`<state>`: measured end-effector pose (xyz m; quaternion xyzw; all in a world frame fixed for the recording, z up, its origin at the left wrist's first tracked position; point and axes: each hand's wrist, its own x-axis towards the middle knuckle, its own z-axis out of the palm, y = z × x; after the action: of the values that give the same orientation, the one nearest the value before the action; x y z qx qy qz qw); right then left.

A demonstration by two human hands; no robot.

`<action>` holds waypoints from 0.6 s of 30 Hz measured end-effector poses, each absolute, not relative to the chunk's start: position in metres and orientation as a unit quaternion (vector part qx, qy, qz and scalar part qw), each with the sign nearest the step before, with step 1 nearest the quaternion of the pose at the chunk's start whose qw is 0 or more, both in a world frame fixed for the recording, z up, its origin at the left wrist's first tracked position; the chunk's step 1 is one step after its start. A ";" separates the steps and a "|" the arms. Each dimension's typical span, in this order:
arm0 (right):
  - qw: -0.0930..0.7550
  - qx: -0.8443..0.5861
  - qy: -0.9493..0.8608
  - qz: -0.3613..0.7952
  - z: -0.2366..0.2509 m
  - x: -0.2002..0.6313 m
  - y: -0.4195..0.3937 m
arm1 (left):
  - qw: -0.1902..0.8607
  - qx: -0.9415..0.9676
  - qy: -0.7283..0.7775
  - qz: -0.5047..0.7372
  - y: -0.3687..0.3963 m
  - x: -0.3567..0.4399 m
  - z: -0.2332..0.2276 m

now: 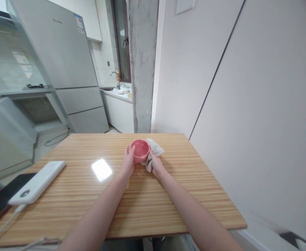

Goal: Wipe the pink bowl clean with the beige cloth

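A small pink bowl is held above the far middle part of the wooden table, its inside turned toward me. My left hand grips the bowl's left side, the thumb over its rim. A pale grey cloth is bunched in my right hand, which presses it against the bowl's right side. Part of the cloth hangs below the bowl, and another corner sticks out to the right. The fingers behind the bowl and under the cloth are hidden.
A white power bank with a cable lies at the table's left, beside a dark flat device. A white wall runs along the right. Behind the table stand a concrete pillar and a fridge.
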<state>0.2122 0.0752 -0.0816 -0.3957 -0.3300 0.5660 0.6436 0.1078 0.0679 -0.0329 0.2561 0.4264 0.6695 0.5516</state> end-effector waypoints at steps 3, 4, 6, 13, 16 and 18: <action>0.649 -0.408 -0.319 0.557 -0.083 0.209 0.074 | 0.551 0.274 0.420 0.667 0.066 0.108 -0.031; 0.651 -0.411 -0.315 0.555 -0.081 0.211 0.074 | 0.560 0.280 0.429 0.651 0.064 0.108 -0.030; 0.660 -0.408 -0.304 0.553 -0.075 0.218 0.076 | 0.584 0.285 0.448 0.614 0.061 0.109 -0.028; 0.637 -0.428 -0.301 0.566 -0.070 0.230 0.079 | 0.608 0.298 0.473 0.563 0.056 0.110 -0.022; 0.618 -0.429 -0.316 0.579 -0.076 0.220 0.076 | 0.565 0.276 0.467 0.622 0.058 0.109 -0.021; 0.619 -0.434 -0.325 0.568 -0.078 0.216 0.076 | 0.547 0.275 0.454 0.648 0.060 0.109 -0.021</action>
<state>0.2163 0.0757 -0.0782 -0.4340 -0.3251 0.5681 0.6191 0.1087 0.0596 -0.0213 0.2754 0.4536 0.6477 0.5467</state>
